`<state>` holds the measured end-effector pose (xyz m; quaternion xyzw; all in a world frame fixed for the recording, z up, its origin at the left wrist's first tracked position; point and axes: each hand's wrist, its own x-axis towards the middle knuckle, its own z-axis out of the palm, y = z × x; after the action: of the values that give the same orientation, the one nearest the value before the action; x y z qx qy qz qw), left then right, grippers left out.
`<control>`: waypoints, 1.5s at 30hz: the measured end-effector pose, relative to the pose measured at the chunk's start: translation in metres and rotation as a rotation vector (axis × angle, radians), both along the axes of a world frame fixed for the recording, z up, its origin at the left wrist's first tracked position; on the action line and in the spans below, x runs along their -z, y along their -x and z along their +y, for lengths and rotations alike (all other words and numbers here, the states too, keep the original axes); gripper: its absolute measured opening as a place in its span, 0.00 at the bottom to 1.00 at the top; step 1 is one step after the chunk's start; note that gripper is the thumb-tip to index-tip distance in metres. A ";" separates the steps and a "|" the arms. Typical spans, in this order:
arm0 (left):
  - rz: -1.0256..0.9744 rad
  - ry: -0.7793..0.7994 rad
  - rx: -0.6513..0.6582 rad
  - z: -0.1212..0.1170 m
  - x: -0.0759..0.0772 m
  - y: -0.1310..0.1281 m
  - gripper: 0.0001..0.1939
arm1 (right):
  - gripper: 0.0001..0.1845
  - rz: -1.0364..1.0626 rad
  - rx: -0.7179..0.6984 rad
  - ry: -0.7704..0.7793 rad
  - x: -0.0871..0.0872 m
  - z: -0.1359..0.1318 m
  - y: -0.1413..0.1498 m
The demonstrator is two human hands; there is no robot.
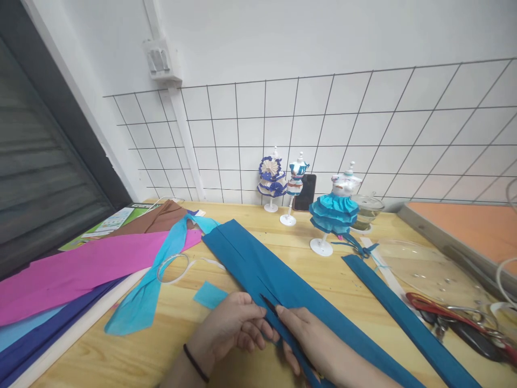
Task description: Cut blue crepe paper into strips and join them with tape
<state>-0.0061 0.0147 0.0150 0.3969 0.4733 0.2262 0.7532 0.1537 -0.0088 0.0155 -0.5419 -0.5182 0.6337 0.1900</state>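
A long teal crepe paper sheet point(258, 264) lies diagonally across the wooden table point(133, 350), with a slit running down its length. My left hand point(230, 330) is closed, fingers curled, pinching the sheet's left side near the slit's end. My right hand point(311, 337) is closed around dark scissors point(269, 305), whose blades point up into the slit. The handles are hidden inside my hand. A small teal scrap point(210, 295) lies just left of my left hand.
Magenta point(81, 269), purple and brown paper sheets lie at left, with a light blue strip point(153, 285) and a clear ring point(173, 268). Three small dress forms point(334, 213) and a phone stand at the back. A narrow teal strip point(404, 312), clear lid, red-handled tools point(444, 315) and an orange board point(472, 226) are at right.
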 end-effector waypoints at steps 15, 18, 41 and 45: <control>0.028 0.013 -0.022 -0.001 -0.004 -0.001 0.16 | 0.23 -0.038 -0.018 -0.005 0.000 0.001 -0.002; 0.014 0.013 -0.016 0.000 -0.004 -0.001 0.15 | 0.23 -0.040 -0.032 0.009 -0.002 0.001 -0.003; 0.011 0.020 -0.020 0.000 -0.003 0.001 0.16 | 0.24 -0.061 -0.021 -0.005 -0.008 0.000 -0.002; 0.024 0.026 -0.094 0.003 -0.005 0.004 0.17 | 0.24 -0.060 -0.006 -0.007 -0.007 0.000 -0.003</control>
<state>-0.0098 0.0180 0.0197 0.3671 0.5031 0.2503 0.7413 0.1566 -0.0084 0.0230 -0.5584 -0.5274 0.6162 0.1743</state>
